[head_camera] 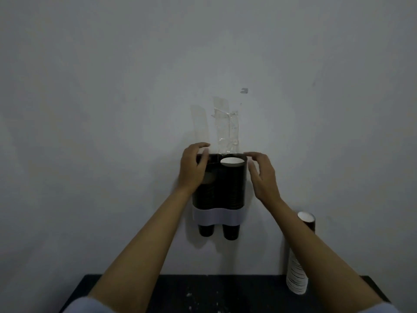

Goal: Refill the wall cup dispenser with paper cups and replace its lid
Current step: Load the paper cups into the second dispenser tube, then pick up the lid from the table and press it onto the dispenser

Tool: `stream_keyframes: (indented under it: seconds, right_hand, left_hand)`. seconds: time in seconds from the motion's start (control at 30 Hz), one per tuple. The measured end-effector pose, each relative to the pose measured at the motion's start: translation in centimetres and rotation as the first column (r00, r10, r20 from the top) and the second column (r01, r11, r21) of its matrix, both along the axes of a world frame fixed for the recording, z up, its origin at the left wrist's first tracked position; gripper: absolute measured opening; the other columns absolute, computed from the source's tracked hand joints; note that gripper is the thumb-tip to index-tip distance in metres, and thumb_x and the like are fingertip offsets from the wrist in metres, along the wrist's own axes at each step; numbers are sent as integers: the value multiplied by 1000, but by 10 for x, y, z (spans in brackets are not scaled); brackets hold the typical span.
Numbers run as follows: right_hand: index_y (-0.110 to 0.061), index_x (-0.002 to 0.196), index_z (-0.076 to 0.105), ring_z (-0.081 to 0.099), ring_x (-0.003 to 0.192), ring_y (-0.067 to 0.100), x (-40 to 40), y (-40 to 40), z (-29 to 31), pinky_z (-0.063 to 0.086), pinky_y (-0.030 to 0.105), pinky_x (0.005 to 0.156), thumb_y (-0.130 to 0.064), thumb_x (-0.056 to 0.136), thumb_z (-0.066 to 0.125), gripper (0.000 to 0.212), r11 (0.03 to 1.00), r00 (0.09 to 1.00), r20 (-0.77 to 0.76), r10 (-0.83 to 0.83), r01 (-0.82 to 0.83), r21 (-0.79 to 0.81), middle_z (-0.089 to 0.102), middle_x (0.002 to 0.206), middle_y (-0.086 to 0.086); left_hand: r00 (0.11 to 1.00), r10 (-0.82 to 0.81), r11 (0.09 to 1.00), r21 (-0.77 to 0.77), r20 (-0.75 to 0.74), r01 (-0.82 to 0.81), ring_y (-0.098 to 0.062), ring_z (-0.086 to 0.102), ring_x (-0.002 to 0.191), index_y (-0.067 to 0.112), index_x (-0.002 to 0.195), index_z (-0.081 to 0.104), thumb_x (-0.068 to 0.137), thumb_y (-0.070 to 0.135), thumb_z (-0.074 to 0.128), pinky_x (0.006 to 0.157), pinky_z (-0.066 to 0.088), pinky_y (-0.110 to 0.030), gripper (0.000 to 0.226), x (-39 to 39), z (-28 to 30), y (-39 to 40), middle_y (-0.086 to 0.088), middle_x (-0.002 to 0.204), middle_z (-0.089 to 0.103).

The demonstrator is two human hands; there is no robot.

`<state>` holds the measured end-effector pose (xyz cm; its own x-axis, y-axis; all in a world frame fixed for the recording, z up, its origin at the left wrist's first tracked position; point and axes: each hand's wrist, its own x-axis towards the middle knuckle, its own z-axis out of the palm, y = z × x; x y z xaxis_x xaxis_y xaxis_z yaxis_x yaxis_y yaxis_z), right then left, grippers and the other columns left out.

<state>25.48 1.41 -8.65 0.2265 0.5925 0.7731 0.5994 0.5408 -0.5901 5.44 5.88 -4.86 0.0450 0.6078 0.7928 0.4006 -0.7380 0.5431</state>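
No text, label, brand or number can be read anywhere; the dark twin-tube wall cup dispenser [222, 188] shows none. The leaning stack of striped paper cups [299, 267] bears only stripes.

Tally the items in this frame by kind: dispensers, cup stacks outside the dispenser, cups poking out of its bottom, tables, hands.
Wall dispenser: 1
Cup stack on the table: 1
Cups poking out below: 2
Table: 1
Hands, left hand and right hand: 2
Total: 7
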Motion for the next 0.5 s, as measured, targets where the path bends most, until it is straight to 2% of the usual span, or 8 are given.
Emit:
stream_keyframes:
  seconds: [0.1, 0.2, 0.27, 0.33, 0.43, 0.5]
  right_hand:
    - [-12, 116, 58, 54, 104, 15, -10, -18, -40, 44, 24, 91, -6, 94, 47, 24, 996, 989, -143, -39, 49, 71, 56, 114, 4]
    - [-16, 112, 54, 54, 99, 11, -24, -37, -97, 44, 17, 87, -1, 92, 47, 26, 998, 969, -245, -40, 48, 27, 55, 110, 3]
    - [-16, 111, 53, 54, 99, 8, -36, -50, -143, 45, 18, 87, -4, 91, 45, 24, 996, 960, -277, -48, 25, -86, 55, 109, 1]
    - [-14, 111, 53, 55, 99, 10, -50, -63, -190, 45, 24, 89, -6, 90, 44, 24, 969, 957, -285, -45, -28, -246, 54, 109, 1]
    - [-15, 109, 54, 54, 96, 1, -72, -84, -250, 43, 24, 88, 0, 94, 46, 23, 874, 957, -289, -14, -128, -469, 55, 105, -1]
    - [-15, 103, 57, 54, 93, 0, -86, -95, -284, 42, 24, 86, -1, 94, 49, 18, 796, 972, -233, 10, -149, -587, 57, 102, 3]
  left_hand:
    - [978, 120, 993, -21, 171, -118, -14, 51, 110, 10, 117, 57, 95, 20, 46, 97, 40, -24, 26, -22, -44, -8, 2, 115, 58]
    - [958, 209, 970, -167, 195, -177, -18, 49, 110, 10, 117, 54, 96, 16, 44, 95, 41, -29, 24, -48, -107, -16, 2, 115, 54]
    - [956, 236, 939, -295, 175, -178, -22, 50, 111, 10, 115, 55, 96, 13, 44, 96, 43, -33, 22, -64, -155, -26, 1, 114, 55]
    - [950, 271, 882, -434, 153, -182, -23, 51, 110, 6, 114, 56, 96, 9, 44, 95, 43, -33, 22, -78, -204, -41, -5, 113, 57]
    - [946, 301, 772, -612, 117, -170, -26, 53, 104, 1, 109, 58, 95, 5, 44, 96, 45, -38, 20, -98, -269, -67, -9, 106, 58]
    - [942, 328, 681, -708, 66, -188, -28, 55, 98, -2, 106, 59, 95, 3, 46, 94, 47, -41, 18, -112, -307, -83, -15, 102, 60]
